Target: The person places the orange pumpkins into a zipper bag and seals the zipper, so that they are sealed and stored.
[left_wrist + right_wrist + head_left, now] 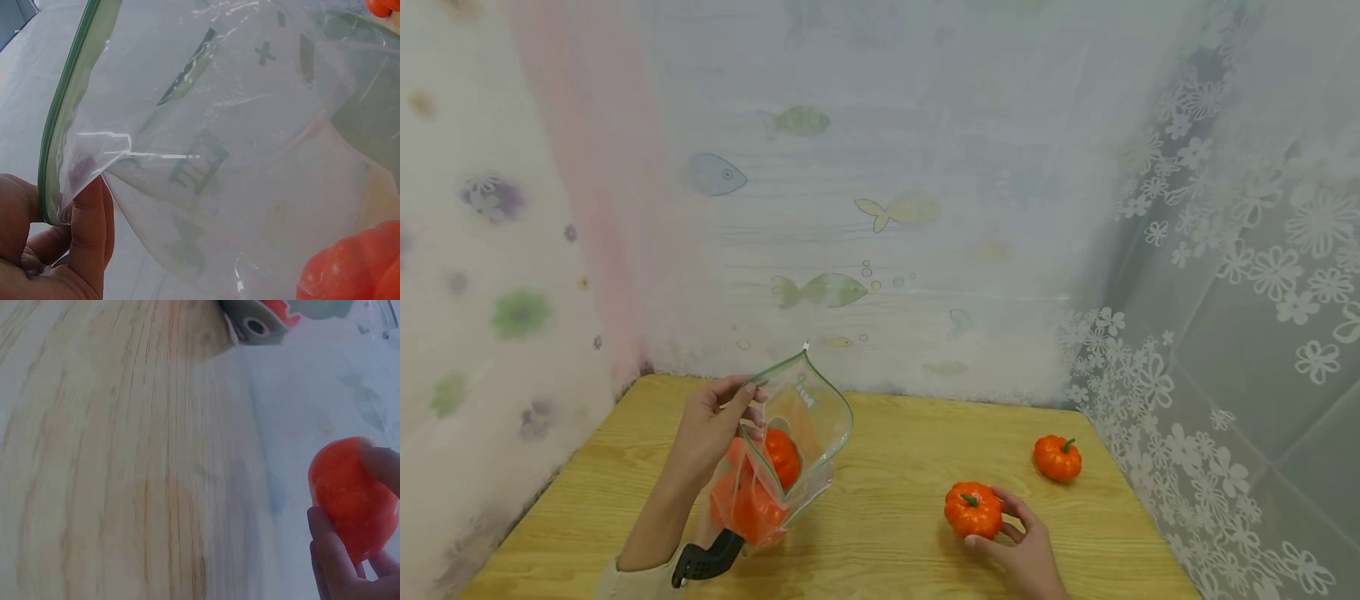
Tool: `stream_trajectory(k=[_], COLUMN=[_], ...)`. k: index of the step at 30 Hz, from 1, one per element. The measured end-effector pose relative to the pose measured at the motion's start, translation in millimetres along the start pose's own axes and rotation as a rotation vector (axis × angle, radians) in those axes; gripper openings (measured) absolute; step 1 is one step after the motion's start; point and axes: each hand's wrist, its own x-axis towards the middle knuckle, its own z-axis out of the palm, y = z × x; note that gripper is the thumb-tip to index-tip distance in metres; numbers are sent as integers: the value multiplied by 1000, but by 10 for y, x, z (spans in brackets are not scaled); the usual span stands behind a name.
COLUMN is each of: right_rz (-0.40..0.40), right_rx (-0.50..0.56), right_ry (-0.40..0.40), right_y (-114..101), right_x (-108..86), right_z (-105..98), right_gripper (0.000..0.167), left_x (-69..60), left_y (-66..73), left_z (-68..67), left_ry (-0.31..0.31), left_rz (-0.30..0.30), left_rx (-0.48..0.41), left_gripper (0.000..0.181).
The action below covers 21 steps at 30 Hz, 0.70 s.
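A clear zip bag (827, 417) with a green-edged mouth hangs open from my left hand (715, 421), whose thumb and fingers pinch its left rim. Orange pumpkins (752, 508) show through the plastic in the bag's lower part. In the left wrist view, the left hand (62, 250) pinches the green-edged rim, and part of an orange pumpkin (353, 265) shows at lower right. To the right of the bag, my right hand (1026, 550) grips a small orange pumpkin (973, 510) with a green stem. The right wrist view shows fingers and thumb around that pumpkin (353, 497).
Another orange pumpkin (1057, 458) rests on the wooden table (895, 442) beyond the right hand, near the table's right edge. Patterned curtains (925, 333) stand behind the table and at both sides. A black strap mount (707, 558) is at the left wrist.
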Motion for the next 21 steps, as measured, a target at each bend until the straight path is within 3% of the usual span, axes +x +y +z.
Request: stream_trajectory(k=[9, 21], right_rz=[-41, -45], right_rx=[55, 170], right_ry=[-51, -227], right_y=[-147, -303], right_x=[-79, -110], right_z=[261, 478], right_gripper=[78, 77], left_x=[-41, -104], left_y=[9, 14], left_z=[12, 9], left_ry=[-3, 4], left_rz=[15, 50], left_rx=[-14, -23], left_gripper=[33, 35])
